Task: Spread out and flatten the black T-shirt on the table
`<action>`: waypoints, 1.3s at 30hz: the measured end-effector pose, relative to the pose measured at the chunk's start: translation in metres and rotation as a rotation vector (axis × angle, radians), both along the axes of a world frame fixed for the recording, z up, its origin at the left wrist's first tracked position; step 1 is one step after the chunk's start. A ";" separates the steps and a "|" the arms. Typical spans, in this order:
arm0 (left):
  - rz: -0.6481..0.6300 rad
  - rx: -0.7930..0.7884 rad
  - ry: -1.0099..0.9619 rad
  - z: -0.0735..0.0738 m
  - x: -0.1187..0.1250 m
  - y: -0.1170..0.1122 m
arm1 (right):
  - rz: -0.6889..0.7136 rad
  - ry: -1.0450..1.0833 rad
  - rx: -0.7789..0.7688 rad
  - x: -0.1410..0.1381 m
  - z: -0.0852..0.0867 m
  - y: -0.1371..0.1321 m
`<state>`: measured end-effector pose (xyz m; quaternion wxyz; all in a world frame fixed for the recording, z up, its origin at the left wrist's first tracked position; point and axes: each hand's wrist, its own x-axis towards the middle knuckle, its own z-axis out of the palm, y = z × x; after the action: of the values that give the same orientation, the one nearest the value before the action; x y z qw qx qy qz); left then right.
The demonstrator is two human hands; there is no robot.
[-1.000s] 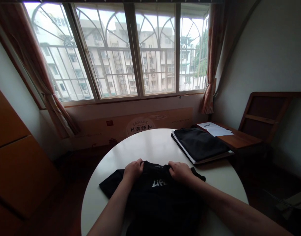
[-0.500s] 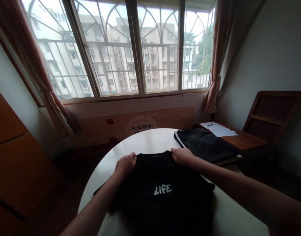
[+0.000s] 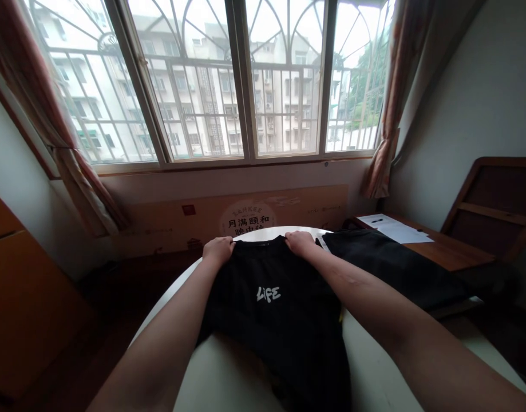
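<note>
A: What was on the far left?

B: A brown wooden cupboard [image 3: 18,309]. Next to it a pinkish curtain [image 3: 76,163] was tied back, by a big window [image 3: 241,109] with bars. Under the window was a long orange-brown panel [image 3: 168,220] with Chinese writing.

A: And then?

B: Then came the left hand [image 3: 218,250]. Its fingers were closed tight on a black T-shirt [image 3: 271,329], up at the shoulder by the neck hole.

A: Where was the T-shirt?

B: In the middle, over a white table [image 3: 215,372] with a round edge. The neck end pointed to the window, and the rest came back toward the person. I could not tell how much of it touched the table.

A: Did it have a picture?

B: It had a white word, "Life" [image 3: 268,293], on the front.

A: What about the right hand?

B: The right hand [image 3: 299,242] had the other shoulder pinched tight, so the neck hole was between the two hands.

A: And past that?

B: Some folded black cloth [image 3: 383,263] lay on the table. Behind it were white papers [image 3: 400,230] on a brown wooden top [image 3: 464,256].
</note>
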<state>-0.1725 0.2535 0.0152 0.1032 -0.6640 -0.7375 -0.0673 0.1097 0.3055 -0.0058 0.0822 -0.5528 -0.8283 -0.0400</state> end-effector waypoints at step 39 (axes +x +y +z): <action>-0.816 -0.075 -0.305 -0.033 0.132 -0.257 | 0.607 0.353 -0.085 0.078 -0.045 -0.347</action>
<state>-0.0402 -0.0039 -0.0174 -0.0662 -0.8867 -0.4236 -0.1731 0.1878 -0.0417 -0.0507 0.2091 -0.2830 -0.9287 0.1171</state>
